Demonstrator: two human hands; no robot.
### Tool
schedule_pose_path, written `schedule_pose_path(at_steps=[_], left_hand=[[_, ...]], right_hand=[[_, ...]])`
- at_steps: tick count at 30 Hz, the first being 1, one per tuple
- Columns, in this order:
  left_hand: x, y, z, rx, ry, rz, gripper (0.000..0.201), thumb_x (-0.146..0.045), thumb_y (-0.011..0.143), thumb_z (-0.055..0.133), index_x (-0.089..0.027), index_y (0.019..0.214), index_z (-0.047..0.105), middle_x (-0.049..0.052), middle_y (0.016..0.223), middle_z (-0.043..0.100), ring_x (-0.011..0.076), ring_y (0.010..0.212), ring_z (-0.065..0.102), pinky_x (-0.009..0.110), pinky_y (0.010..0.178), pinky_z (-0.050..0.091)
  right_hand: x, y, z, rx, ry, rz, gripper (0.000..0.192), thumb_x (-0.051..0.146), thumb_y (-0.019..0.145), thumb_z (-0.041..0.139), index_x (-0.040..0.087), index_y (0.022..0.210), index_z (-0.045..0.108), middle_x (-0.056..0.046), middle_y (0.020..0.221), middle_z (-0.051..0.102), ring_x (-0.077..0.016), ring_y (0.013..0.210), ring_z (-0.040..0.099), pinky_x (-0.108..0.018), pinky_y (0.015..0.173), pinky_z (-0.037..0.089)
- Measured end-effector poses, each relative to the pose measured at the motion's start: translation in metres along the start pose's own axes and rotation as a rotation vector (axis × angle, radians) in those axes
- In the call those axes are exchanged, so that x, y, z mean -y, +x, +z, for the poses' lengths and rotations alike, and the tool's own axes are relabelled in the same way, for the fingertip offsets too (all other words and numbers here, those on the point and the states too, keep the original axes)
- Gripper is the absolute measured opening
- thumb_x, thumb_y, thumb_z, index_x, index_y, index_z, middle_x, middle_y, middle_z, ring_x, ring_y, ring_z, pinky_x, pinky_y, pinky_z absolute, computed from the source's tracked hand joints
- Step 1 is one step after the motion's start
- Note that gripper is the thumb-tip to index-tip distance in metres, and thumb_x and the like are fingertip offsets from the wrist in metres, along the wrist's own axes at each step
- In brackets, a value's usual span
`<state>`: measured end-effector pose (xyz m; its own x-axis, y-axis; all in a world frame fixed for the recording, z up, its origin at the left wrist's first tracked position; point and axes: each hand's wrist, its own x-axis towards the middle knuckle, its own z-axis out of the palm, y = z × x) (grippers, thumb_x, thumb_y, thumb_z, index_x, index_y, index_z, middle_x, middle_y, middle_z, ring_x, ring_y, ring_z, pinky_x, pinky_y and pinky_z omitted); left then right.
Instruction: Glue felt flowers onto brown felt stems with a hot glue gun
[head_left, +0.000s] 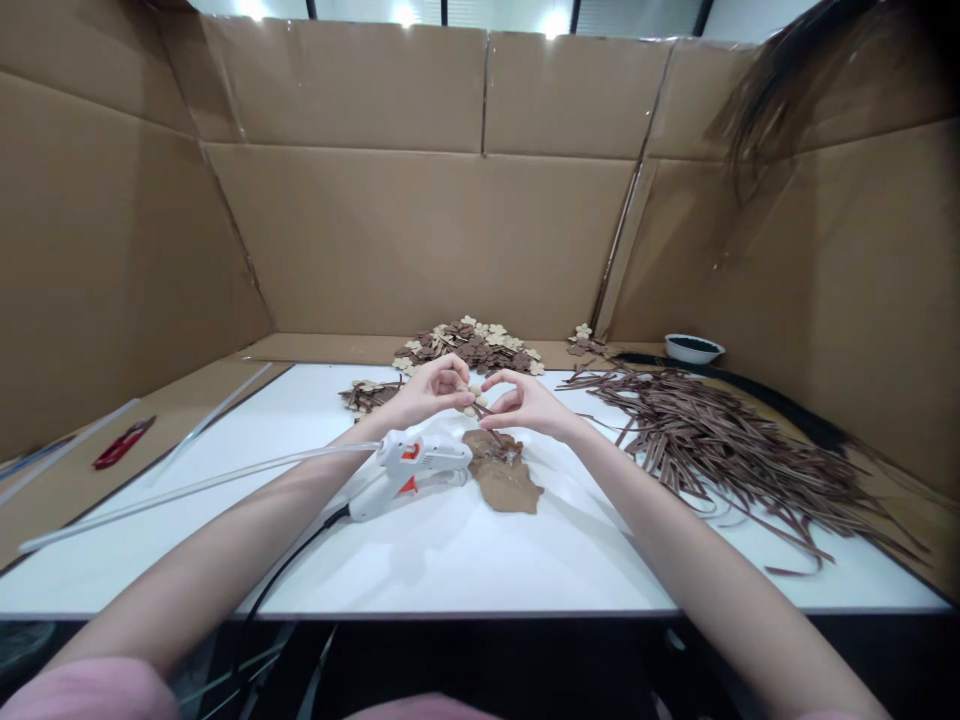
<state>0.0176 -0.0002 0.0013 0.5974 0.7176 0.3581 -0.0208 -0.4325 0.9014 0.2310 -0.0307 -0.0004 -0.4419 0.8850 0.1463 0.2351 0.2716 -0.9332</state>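
While both hands meet above the middle of the white table [465,560], the left hand [431,392] and right hand [525,403] each pinch a small beige flower-shaped piece [474,398] with a thin brown stem between fingertips; both grips are closed on it. Directly beneath lies a brown scrap sheet [504,478], its near end just beside the nozzle of a white glue gun [416,465] resting on the table, glue stick [187,490] trailing toward the left edge. A heap of flower cut-outs [472,347] sits at the far edge. Brown strips [720,440] spread along the right edge, a white bowl [694,348] at the far right corner. Red cutters [122,443] lie off the left edge.
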Motion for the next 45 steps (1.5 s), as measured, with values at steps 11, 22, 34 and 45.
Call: schedule_pose_path(at_steps=[11,22,34,45], left_hand=[[0.006,-0.006,-0.001,-0.040,-0.031,-0.024,0.037,-0.030,0.071,0.077,-0.016,0.088,0.048,0.000,0.073,0.062,0.0117,0.066,0.061,0.023,0.064,0.048],[0.008,-0.008,-0.008,-0.122,-0.039,0.021,0.037,-0.031,0.071,0.077,-0.017,0.087,0.047,-0.001,0.072,0.060,0.0122,0.068,0.062,0.024,0.065,0.047],[0.013,-0.008,-0.010,-0.148,-0.082,-0.002,0.040,-0.031,0.067,0.080,-0.016,0.086,0.048,-0.003,0.070,0.060,0.0124,0.067,0.063,0.026,0.067,0.049],[0.011,-0.009,-0.001,-0.138,-0.085,-0.014,0.038,-0.031,0.067,0.080,-0.015,0.083,0.049,0.000,0.072,0.063,0.0121,0.067,0.063,0.025,0.067,0.050]], right_hand=[[-0.016,0.002,0.000,0.054,-0.003,-0.008,0.058,0.036,0.056,0.083,0.018,0.103,0.054,0.002,0.059,0.066,-0.0123,0.050,0.058,-0.021,0.050,0.041],[-0.016,-0.005,-0.023,0.125,-0.108,-0.039,0.054,0.037,0.062,0.079,0.016,0.106,0.058,-0.003,0.067,0.070,-0.0157,0.060,0.064,-0.024,0.058,0.047],[-0.018,-0.006,-0.031,0.086,-0.098,-0.068,0.044,0.043,0.073,0.070,0.014,0.104,0.060,-0.010,0.078,0.074,-0.0193,0.072,0.069,-0.029,0.069,0.051],[-0.015,0.000,-0.008,-0.144,-0.191,-0.194,0.042,0.054,0.080,0.057,0.015,0.092,0.063,-0.004,0.071,0.067,-0.0166,0.068,0.063,-0.027,0.067,0.048]])
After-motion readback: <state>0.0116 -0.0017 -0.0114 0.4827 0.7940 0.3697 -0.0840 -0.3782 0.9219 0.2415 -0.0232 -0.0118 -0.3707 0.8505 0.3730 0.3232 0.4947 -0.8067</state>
